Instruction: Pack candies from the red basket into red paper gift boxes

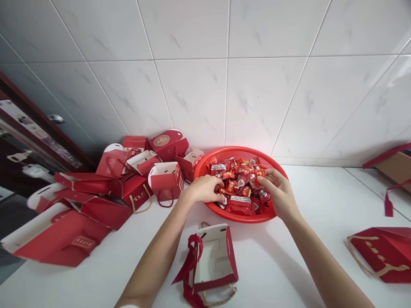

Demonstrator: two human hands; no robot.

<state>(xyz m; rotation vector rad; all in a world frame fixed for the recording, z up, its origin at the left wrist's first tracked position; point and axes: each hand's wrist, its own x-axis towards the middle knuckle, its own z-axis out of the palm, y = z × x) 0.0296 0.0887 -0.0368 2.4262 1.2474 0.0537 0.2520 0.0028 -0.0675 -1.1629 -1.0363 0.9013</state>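
Observation:
A red plastic basket [239, 219] on the white counter holds many small wrapped candies [240, 204] in red foil. Over its left rim reaches my left hand [205, 188]. Its thumb and fingers are apart and touch the candies; I see no candy clearly gripped. At the right side of the pile, my right hand [279, 188] pinches a small red wrapped candy [260, 173] between thumb and fingers. In front of the basket, between my forearms, stands an open red gift box [216, 252] with a pale inside, a dark red ribbon [192, 261] and a rope handle.
Several red gift boxes [122, 171] are heaped on the left, many with lids open. A red box with gold lettering [379, 252] lies at the right edge, with a tasselled box [393, 167] behind it. A tiled wall [263, 98] closes off the back.

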